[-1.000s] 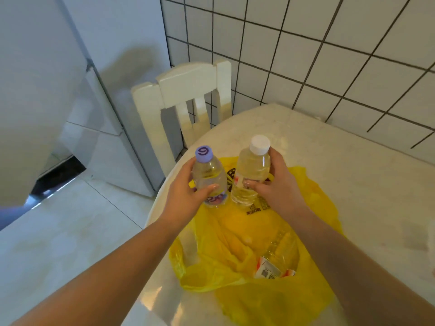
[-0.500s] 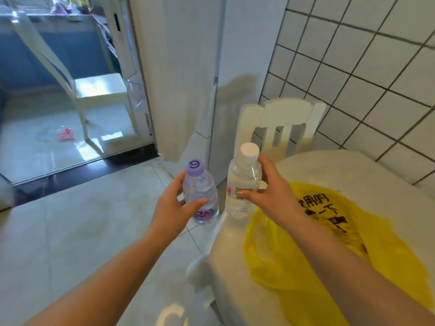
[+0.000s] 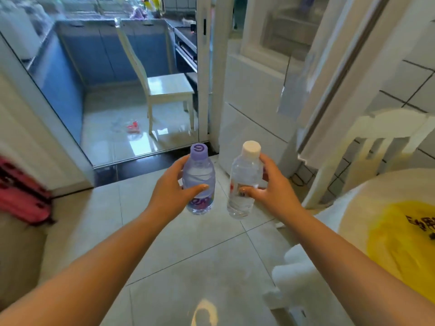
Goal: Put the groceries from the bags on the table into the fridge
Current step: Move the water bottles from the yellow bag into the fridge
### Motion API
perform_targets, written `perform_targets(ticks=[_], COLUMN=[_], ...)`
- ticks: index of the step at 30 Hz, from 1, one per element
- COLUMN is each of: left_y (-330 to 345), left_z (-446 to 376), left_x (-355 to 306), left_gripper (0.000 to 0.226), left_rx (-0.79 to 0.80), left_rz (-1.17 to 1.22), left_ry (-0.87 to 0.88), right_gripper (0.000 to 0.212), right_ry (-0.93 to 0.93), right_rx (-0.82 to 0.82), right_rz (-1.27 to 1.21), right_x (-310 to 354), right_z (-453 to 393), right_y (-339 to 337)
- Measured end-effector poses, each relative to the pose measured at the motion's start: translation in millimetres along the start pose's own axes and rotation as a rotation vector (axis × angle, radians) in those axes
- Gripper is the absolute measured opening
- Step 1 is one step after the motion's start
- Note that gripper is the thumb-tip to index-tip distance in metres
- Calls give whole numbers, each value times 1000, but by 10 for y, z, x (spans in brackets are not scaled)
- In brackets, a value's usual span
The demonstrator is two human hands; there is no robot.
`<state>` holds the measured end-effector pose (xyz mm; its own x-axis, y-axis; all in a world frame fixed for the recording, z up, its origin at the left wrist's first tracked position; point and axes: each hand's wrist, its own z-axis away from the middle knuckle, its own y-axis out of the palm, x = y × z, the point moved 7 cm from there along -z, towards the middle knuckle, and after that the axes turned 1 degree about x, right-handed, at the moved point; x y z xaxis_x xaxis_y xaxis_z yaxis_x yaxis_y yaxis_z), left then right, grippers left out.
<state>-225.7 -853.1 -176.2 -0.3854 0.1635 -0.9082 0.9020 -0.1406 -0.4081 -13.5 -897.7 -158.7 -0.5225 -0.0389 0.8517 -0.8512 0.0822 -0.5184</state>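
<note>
My left hand (image 3: 170, 192) grips a small clear bottle with a purple cap (image 3: 199, 170), held upright over the floor. My right hand (image 3: 273, 190) grips a clear water bottle with a white cap (image 3: 244, 175), also upright, just to the right of the first. The yellow plastic bag (image 3: 400, 241) lies on the white table (image 3: 353, 203) at the right edge. The white fridge (image 3: 261, 95) stands ahead, beyond the bottles, with its door swung open.
A white chair (image 3: 386, 135) stands between the table and the tiled wall. Another white chair (image 3: 164, 88) is in the kitchen beyond a glass sliding door (image 3: 207, 67). A pink object (image 3: 21, 191) sits at the left. Pale floor tiles lie below my arms.
My view has swung left, away from the table toward the fridge and kitchen doorway. Both hands carry the bottles off the table and out over the floor.
</note>
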Motion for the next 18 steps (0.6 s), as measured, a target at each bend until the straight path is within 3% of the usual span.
perform_targets(ticks=[8,18], left_y=[-746,-948], left_z=[-824,-2960], left_x=[221,-34], left_gripper=[58,59], left_rx=[-53,-45], left_rz=[17,38], left_ry=[2,146], right_gripper=[75,67], right_ry=[-12,-78], right_rx=[-29,-172], right_rz=[-53,-156], right_x=[284,398], right_z=[-966,-3018], right_y=[521,319])
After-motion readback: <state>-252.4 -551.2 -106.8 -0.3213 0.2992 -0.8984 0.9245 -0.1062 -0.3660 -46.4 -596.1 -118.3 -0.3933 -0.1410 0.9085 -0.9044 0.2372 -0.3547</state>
